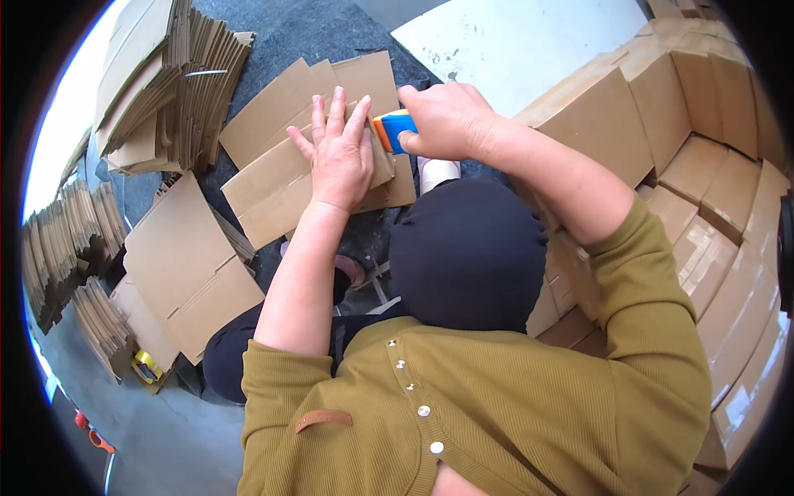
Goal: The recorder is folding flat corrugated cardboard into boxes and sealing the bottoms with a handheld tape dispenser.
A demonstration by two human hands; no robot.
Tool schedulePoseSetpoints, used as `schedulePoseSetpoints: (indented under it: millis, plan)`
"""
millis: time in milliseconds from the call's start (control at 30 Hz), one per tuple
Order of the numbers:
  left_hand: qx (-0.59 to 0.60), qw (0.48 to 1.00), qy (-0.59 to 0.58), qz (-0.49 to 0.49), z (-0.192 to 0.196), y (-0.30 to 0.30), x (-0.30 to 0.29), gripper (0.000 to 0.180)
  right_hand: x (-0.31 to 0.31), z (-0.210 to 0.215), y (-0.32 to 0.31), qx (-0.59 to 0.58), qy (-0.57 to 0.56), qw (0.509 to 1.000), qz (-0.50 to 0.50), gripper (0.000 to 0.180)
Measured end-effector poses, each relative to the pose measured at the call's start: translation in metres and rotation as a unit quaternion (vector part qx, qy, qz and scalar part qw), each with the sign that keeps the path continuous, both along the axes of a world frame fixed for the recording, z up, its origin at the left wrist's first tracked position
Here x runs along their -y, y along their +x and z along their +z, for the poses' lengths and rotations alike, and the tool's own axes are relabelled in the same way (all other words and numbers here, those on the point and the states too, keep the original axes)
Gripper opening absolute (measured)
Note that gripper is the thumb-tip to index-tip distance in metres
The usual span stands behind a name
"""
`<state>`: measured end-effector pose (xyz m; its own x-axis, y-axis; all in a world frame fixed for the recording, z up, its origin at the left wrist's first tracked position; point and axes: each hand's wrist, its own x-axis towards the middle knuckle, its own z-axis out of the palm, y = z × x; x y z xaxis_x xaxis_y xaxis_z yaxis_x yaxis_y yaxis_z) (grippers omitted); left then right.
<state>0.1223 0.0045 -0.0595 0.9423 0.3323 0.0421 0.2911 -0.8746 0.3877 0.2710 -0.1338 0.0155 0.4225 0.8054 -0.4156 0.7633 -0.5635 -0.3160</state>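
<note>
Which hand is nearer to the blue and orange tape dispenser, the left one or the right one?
Right. The right hand holds the blue and orange tape dispenser. The left hand lies flat on the folded cardboard box, just beside the dispenser.

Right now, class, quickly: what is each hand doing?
Left hand: open, pressed flat on the flattened brown cardboard box.
Right hand: closed around an orange-and-blue tape dispenser.
</note>
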Motion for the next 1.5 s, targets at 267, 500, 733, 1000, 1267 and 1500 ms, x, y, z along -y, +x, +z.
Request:
schedulePoseSetpoints:
  millis: [267,500,733,1000,1267,1500]
  plan:
    - [-0.025,0.997,0.055,0.046,0.0,0.009,0.012,0.049,-0.012,-0.06,-0.036,-0.067,-0.041,0.993,0.087,0.077]
    - [0.014,0.995,0.06,0.073,-0.008,0.02,0.014,0.051,0.001,-0.117,-0.031,0.024,-0.159,0.976,0.144,0.025]
    - [0.158,0.983,-0.041,0.081,-0.012,-0.001,0.0,0.054,-0.035,-0.013,-0.028,0.0,-0.015,0.999,-0.032,0.058]
    - [-0.073,0.936,0.116,0.324,0.001,-0.093,-0.066,0.071,-0.037,-0.006,-0.041,-0.025,-0.075,0.996,-0.039,0.06]
    - [0.175,0.962,0.122,0.171,0.031,-0.122,-0.073,0.039,-0.041,-0.019,-0.046,-0.037,-0.073,0.995,-0.056,0.061]
    - [-0.072,0.989,0.117,-0.048,0.005,-0.082,0.002,0.063,-0.029,-0.042,-0.031,-0.033,-0.074,0.996,-0.024,0.063]
